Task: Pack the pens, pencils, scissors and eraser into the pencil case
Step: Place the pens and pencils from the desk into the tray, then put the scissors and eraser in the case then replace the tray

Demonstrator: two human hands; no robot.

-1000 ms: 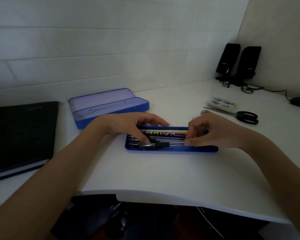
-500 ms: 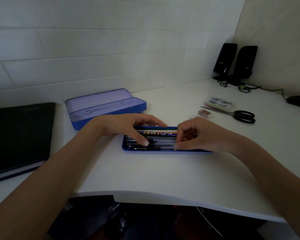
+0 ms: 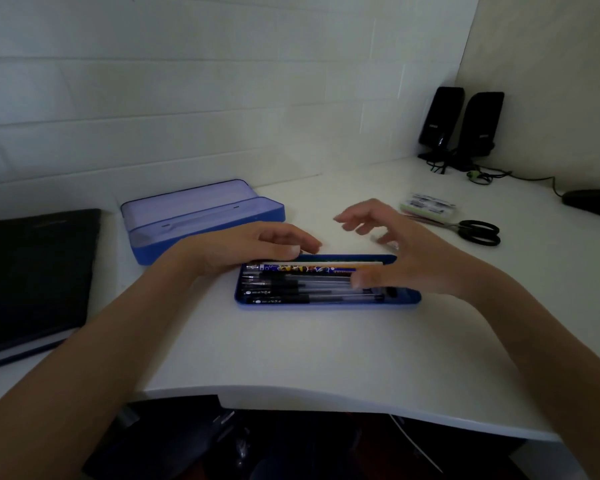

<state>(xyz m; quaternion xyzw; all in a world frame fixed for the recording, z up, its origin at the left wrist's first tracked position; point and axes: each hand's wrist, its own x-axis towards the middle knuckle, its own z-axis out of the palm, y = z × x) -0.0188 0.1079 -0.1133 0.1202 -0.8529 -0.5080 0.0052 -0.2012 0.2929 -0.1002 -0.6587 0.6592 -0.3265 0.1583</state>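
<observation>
A flat blue tray (image 3: 326, 303) of the pencil case lies mid-desk, holding several black pens (image 3: 291, 292) and patterned pencils (image 3: 312, 269) side by side. My left hand (image 3: 257, 245) rests at the tray's far left corner, fingers loosely curled, gripping nothing. My right hand (image 3: 395, 251) hovers over the tray's right end with fingers spread, blurred. The open blue pencil case (image 3: 201, 220) sits behind on the left. Black-handled scissors (image 3: 475, 230) and a wrapped eraser (image 3: 430, 206) lie to the right.
A black notebook (image 3: 32, 271) lies at the left edge. Two black speakers (image 3: 461, 126) with cables stand in the back right corner, and a dark mouse (image 3: 593, 202) sits at far right. The desk's curved front edge (image 3: 326, 400) is close to me.
My right hand has lifted off the pens and opened, moving up and to the right. My left hand has drawn back from the pens to the tray's far left corner.
</observation>
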